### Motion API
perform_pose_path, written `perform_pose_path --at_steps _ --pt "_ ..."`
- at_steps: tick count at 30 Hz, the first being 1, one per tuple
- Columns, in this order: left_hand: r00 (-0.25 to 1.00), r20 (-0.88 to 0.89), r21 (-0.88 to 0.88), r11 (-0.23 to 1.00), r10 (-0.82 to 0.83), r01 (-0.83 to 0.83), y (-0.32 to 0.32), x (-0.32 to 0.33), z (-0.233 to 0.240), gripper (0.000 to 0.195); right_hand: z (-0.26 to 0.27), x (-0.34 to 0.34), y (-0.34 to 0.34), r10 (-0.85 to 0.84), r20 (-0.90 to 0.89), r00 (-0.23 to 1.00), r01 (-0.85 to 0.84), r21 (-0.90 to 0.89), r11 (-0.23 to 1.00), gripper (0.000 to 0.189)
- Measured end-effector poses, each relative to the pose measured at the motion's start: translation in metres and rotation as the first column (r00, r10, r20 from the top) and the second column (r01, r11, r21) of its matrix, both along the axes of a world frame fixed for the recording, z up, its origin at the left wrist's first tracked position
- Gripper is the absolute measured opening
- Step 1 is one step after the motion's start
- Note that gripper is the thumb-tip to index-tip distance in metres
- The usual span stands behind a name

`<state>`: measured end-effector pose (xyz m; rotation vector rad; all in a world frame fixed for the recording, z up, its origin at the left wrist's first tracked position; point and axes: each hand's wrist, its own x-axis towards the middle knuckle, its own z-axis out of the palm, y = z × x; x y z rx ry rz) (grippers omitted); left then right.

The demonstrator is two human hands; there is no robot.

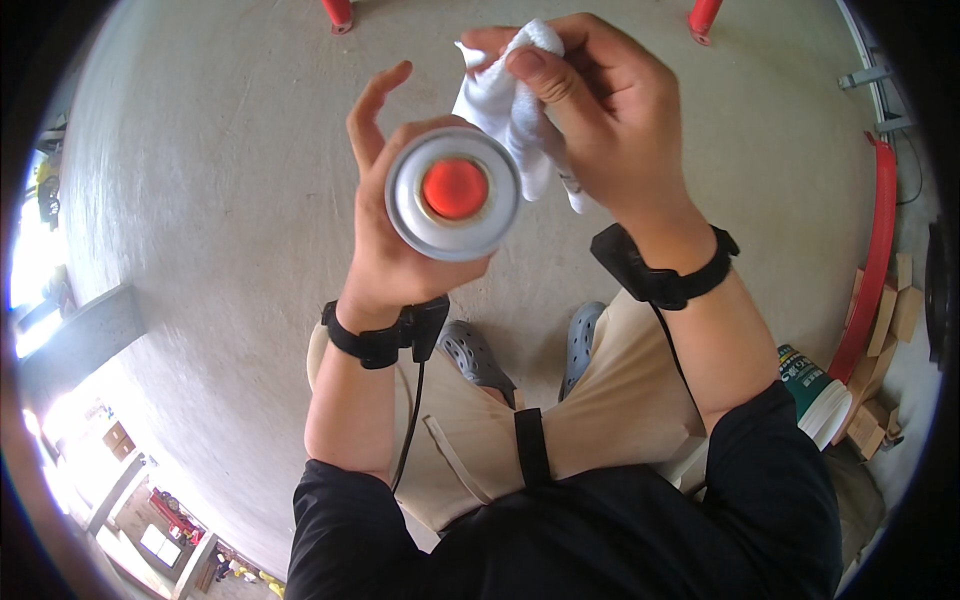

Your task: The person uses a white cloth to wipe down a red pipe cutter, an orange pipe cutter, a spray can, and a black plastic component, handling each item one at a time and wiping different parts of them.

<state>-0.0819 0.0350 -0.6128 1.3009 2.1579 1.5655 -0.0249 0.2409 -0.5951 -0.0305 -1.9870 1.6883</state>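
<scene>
My left hand [375,217] is wrapped around an aerosol can [405,225], whose red spray button [455,188] and pale metal top point up at the camera. The index finger of that hand sticks out away from the can. Pinched between the thumb and fingers of my right hand [622,105] is a white cloth [487,97], bunched at the top and hanging in folds just beside the can. The can hides part of the cloth's edge, so whether they touch I cannot tell. Most of the can's body is out of sight beneath its top.
Below the hands lies a grey concrete floor [225,225]. Red metal legs [339,15] stand at the far side. To my right are a green and white bucket [814,394] bearing writing, a red curved beam [874,247] and several cardboard pieces [885,322]. A grey pillar [82,334] rises on the left.
</scene>
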Motion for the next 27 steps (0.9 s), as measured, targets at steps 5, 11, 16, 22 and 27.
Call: perform_pose_path --at_steps 5,11,16,22,27 --pt "0.992 -0.051 0.009 0.993 0.114 -0.114 -0.008 -0.010 -0.002 0.067 0.017 0.007 0.003 0.102 0.116 0.988 -0.118 0.138 0.983 0.018" --pt "0.952 -0.090 -0.009 0.955 0.293 -0.295 -0.004 -0.007 0.002 0.059 0.020 0.013 -0.005 0.131 0.083 0.988 -0.152 0.336 0.930 0.016" --pt "0.945 -0.209 -0.043 0.963 0.252 -0.266 -0.005 -0.009 0.000 0.060 0.018 0.013 0.002 0.154 0.068 0.986 -0.169 0.384 0.908 0.012" --pt "0.925 -0.353 -0.096 0.978 0.139 -0.183 -0.003 -0.007 -0.001 0.059 0.018 0.013 0.000 0.193 -0.008 0.981 -0.155 0.564 0.811 0.014" --pt "0.893 -0.434 -0.098 0.980 0.116 -0.175 -0.002 -0.007 -0.001 0.057 0.015 0.014 0.006 0.262 0.052 0.964 -0.249 0.530 0.811 0.009"
